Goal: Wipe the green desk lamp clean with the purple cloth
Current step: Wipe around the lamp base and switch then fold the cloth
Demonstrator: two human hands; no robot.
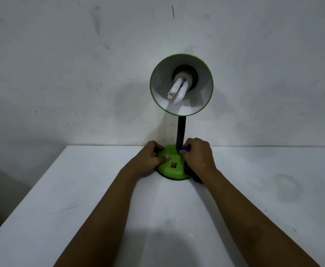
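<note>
**Steadying the base, cloth at the foot of the neck**

My forearms fill the near edge of the view, reaching out over the white bench (80, 189) toward the wall; the bench is the largest thing here, and I have the lamp at its far edge, close to the wall, so both arms can come at it straight.

The green desk lamp (172, 164) stands upright on its round base, the shade (181, 84) tipped toward me so that I look into its white inside and onto the bulb (178, 90); the black neck (180, 132) rises from the back of the base.

My right hand (197, 155) is curled round the purple cloth (185, 149), bunching it against the base right where the neck goes in; a darker fold of it trails down past the right rim of the base onto the bench; I judge this is the awkward joint where dust gathers, so a gripped wad serves better than a flat palm.

My left hand (152, 156) clasps the left side of the base, fingers curled over its far edge and thumb lying on the top; it holds the lamp so the rubbing cannot slide or tip it.

The red switch (173, 165) sits at the front of the base between my hands, untouched; I keep the thumb short of it.

The shade and upper neck are not under the cloth at present.
</note>
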